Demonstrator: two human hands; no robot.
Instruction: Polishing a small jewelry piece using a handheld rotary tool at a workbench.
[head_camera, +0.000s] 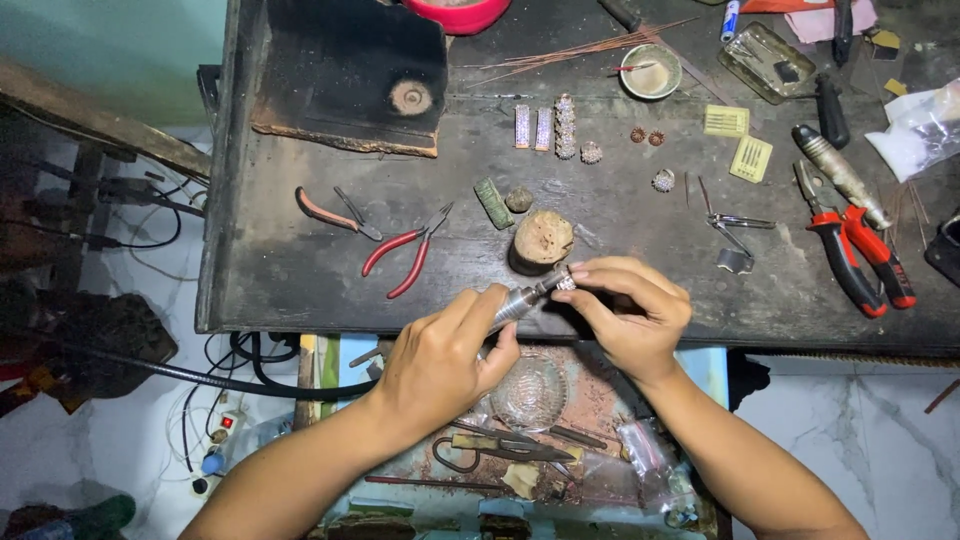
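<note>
While the left hand (440, 362) wraps its grip closed around a metal rotary handpiece (522, 300), the right hand (630, 310) pinches a small sparkly jewellery piece (566, 284) shut between thumb and fingertips, right at the tool's tip. Both meet over the near edge of the dark desk (290, 270), just near of a worn wooden peg (541, 240). Step in hand looks like grinding or polishing the piece against the bit; contact itself too small to confirm. Next move likely calls for a steady tool angle and small turns of the piece, fingers kept off the bit. Red-handled pliers (405, 250) lie left on the desk, bigger red pliers (860, 250) far right, more stone-set pieces (555, 128) farther back. Glass dish (530, 392) sits in the tray below the hands.
</note>
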